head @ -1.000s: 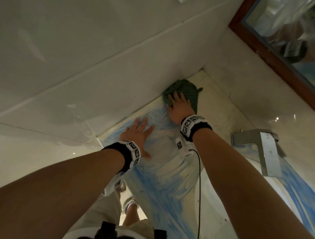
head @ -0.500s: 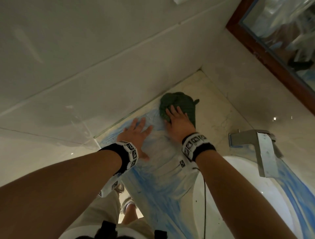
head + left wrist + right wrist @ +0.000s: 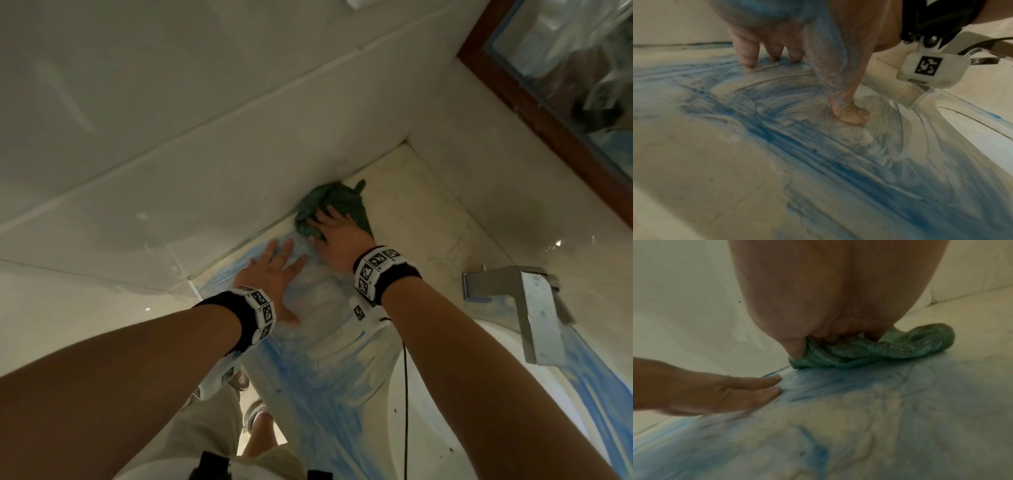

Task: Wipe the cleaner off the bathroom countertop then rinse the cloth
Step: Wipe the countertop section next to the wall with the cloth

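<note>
A bunched green cloth (image 3: 346, 202) lies on the beige countertop (image 3: 428, 233), against the left wall near the back corner. My right hand (image 3: 329, 222) presses on it, and in the right wrist view the fingers and thumb dig into the folds of the cloth (image 3: 900, 345). My left hand (image 3: 274, 270) lies flat and spread on the counter just left of the right one, in the blue cleaner smears (image 3: 308, 377). The left wrist view shows the left hand (image 3: 807, 73) with fingertips and thumb on the wet, streaked surface; it holds nothing.
A square metal faucet (image 3: 527, 308) stands to the right over a white sink basin (image 3: 479, 394). More blue cleaner runs along the basin's right side. A wood-framed mirror (image 3: 565, 68) hangs on the back wall. A tiled wall (image 3: 205, 137) borders the counter on the left.
My right hand has drawn the cloth back from the corner and slid it left against the wall, bunching it more. The left hand has stayed flat in place.
</note>
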